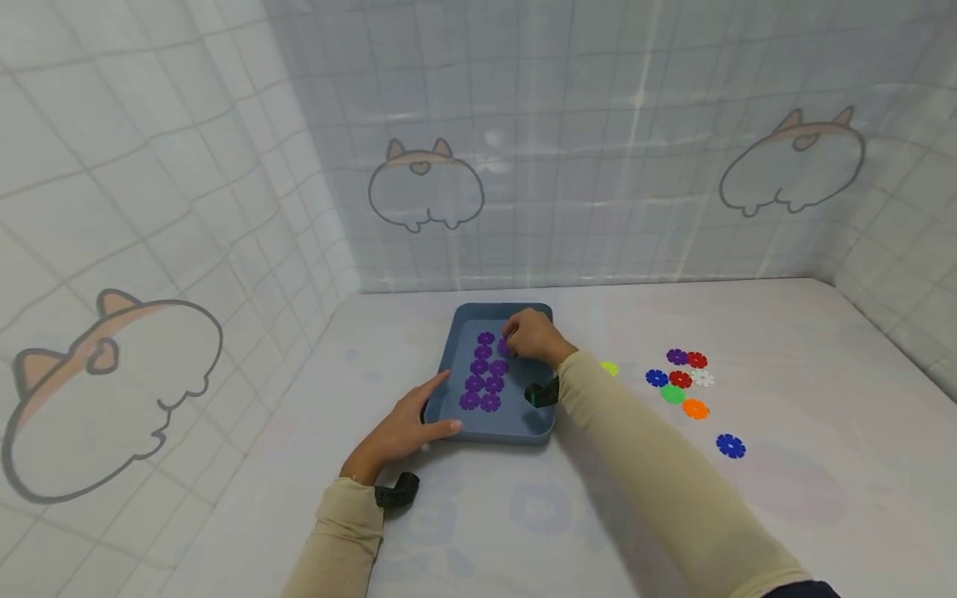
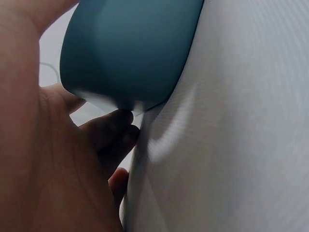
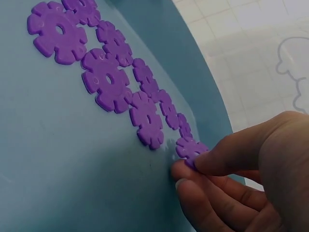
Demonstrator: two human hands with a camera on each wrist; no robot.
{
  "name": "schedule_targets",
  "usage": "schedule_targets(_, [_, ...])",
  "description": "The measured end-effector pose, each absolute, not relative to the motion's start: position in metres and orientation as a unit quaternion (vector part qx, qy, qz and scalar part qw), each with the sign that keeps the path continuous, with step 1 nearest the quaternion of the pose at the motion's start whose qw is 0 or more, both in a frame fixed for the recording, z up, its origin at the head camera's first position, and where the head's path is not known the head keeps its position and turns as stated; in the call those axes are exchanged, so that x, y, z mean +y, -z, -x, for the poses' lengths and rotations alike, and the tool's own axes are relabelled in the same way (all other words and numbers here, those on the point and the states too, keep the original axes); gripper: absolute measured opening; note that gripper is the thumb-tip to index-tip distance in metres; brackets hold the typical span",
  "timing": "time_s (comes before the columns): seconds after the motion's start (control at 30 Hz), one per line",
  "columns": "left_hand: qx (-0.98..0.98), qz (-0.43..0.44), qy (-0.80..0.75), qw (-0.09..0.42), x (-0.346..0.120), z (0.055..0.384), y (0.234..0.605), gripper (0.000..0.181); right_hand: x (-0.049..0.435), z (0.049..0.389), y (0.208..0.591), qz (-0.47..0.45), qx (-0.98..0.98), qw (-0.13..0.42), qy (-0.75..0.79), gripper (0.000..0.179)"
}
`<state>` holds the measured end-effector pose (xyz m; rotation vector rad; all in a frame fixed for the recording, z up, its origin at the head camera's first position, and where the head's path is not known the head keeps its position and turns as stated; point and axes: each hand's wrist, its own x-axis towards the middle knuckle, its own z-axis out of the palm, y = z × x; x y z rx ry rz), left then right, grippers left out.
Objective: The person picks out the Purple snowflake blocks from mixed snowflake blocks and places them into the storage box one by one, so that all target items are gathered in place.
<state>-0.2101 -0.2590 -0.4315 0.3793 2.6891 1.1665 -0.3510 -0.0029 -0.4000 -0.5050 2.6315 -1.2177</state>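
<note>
A blue-grey tray lies on the white table. Inside it, purple notched plastic discs lie flat in two columns, several in the left one. My right hand is over the tray's far right part. Between thumb and fingertips it pinches another purple disc, low over the tray floor at the end of the shorter column. My left hand holds the tray's near left corner, the thumb by the front edge and the fingers along the left side. In the left wrist view, fingertips touch the underside of the tray corner.
Right of the tray, loose discs lie on the table: yellow, purple, red, white, green, orange and blue, among others. Tiled-pattern curtains with dog drawings enclose the back and sides.
</note>
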Motion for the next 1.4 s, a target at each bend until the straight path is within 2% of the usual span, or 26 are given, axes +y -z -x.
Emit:
schedule_targets(0.5, [0.903,-0.130,-0.398,0.095,-0.2612,0.2057,0.4323,0.092,-0.0091,0.3484,0.4071,0.188,0.916,0.073,0.347,0.027])
schedule_targets(0.77, [0.904,-0.126,-0.399,0.092,-0.2620,0.2069,0.4318,0.092,-0.0088,0.3493,0.4075,0.199,0.923,0.067,0.321,0.029])
schedule_targets(1.4, [0.904,-0.142,-0.393,0.088,-0.2592,0.2105,0.4314,0.091,-0.0073,0.3514,0.4053,0.203,0.927,0.079,0.304,0.027])
